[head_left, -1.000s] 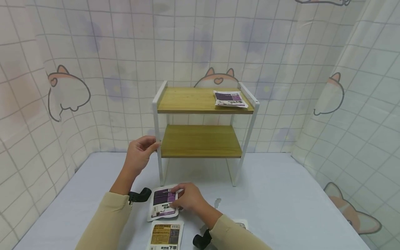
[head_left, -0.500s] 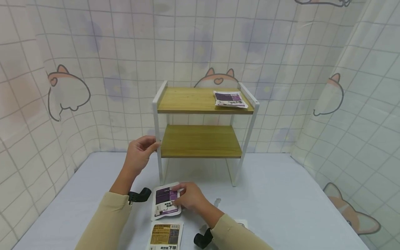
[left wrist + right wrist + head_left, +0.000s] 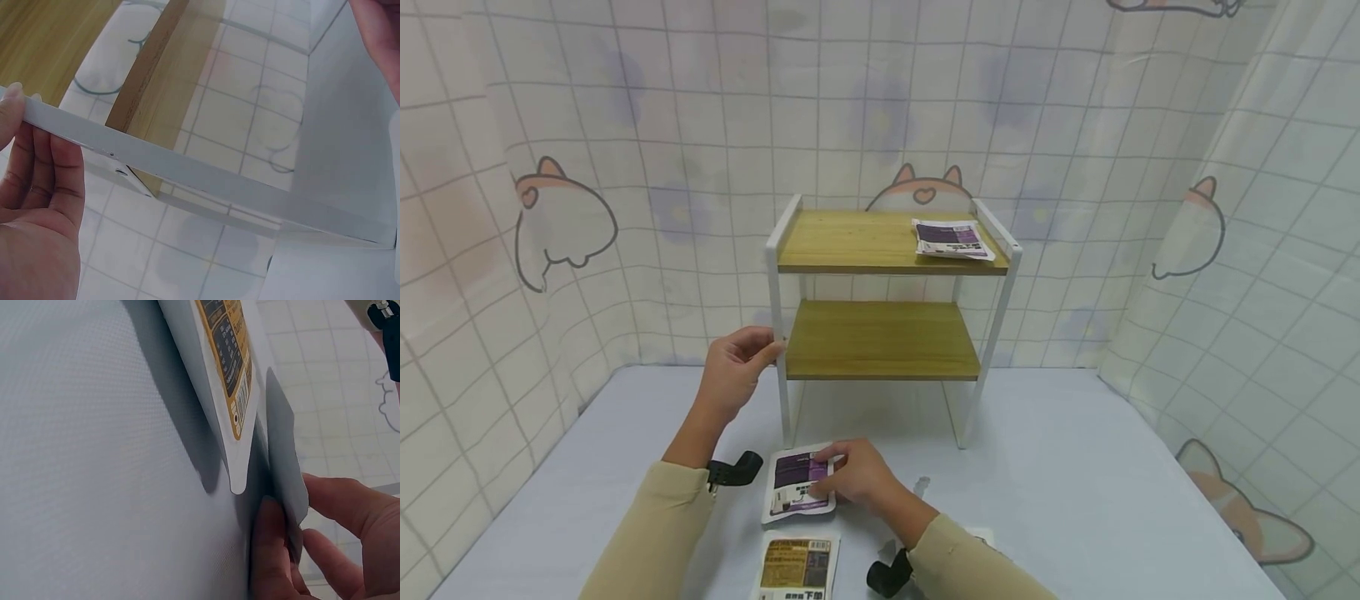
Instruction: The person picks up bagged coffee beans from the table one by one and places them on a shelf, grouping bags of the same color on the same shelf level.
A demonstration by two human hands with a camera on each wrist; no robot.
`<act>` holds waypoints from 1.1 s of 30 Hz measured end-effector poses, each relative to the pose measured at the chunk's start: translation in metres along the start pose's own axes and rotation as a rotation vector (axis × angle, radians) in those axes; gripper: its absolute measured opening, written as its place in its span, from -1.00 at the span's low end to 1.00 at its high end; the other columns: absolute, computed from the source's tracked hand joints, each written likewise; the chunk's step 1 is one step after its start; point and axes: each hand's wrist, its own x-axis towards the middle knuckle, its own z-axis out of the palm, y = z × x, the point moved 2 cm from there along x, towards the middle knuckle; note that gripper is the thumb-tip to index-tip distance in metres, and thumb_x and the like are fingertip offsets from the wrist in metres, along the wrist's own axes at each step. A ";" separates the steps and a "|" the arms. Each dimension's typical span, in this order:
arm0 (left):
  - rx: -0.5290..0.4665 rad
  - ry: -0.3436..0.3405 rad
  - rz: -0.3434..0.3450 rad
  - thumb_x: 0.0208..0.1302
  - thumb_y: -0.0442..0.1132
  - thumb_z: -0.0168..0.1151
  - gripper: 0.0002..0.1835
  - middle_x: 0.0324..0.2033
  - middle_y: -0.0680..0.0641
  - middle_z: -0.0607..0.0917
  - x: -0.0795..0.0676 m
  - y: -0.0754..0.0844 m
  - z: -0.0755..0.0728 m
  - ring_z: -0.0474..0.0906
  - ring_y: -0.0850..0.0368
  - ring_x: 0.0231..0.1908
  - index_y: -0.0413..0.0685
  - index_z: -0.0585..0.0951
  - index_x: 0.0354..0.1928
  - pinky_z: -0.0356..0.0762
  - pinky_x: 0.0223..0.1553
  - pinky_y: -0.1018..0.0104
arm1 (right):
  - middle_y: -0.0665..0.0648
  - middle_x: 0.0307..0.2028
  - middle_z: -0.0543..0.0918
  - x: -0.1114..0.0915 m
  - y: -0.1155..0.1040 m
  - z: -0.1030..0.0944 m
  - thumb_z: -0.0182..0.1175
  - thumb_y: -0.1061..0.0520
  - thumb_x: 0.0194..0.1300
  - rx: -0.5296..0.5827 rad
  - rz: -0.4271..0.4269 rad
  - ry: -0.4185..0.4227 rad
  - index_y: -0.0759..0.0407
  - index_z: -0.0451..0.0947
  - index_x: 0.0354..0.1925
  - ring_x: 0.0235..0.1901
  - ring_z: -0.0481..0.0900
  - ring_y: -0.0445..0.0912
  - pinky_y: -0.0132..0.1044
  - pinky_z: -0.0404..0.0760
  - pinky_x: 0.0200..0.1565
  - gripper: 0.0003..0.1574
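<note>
**Right hand (image 3: 853, 475) pinching purple pouch (image 3: 792, 485), left hand (image 3: 735, 371) on rack upright (image 3: 206, 181)**

Purple pouch: in front of the left foot of the two-tier rack (image 3: 883, 368), printed face up. Right fingers grasp its right edge; the right wrist view shows the edge caught between digits, with one fingertip on the worktop side. Whether the pouch's far end touches the worktop (image 3: 1075, 492): cannot tell.

Left fingers wrapped round the white upright, thumb opposite, at about lower-shelf height.

Orange-labelled pouch (image 3: 795, 568) on the worktop, just nearer the person than the purple one; lower end cut off by the frame. White corner (image 3: 982, 534) of another item shows past the right sleeve (image 3: 973, 567), mostly hidden.

Upper shelf (image 3: 850, 237), right end: purple-and-white packets (image 3: 953, 239) lying flat, count unclear. Backdrop (image 3: 700, 125): grid-patterned cloth with cartoon animals.
</note>
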 end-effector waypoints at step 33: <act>0.006 0.003 -0.026 0.40 -0.05 0.33 -0.67 -0.18 -0.01 0.75 -0.001 0.003 0.000 0.64 0.17 -0.19 -0.15 0.72 0.03 0.68 -0.05 0.38 | 0.09 -0.15 0.63 0.005 0.000 0.002 0.68 0.27 -0.22 -0.061 0.025 0.020 0.01 0.81 -0.07 -0.18 0.48 -0.04 -0.27 0.50 -0.20 -0.37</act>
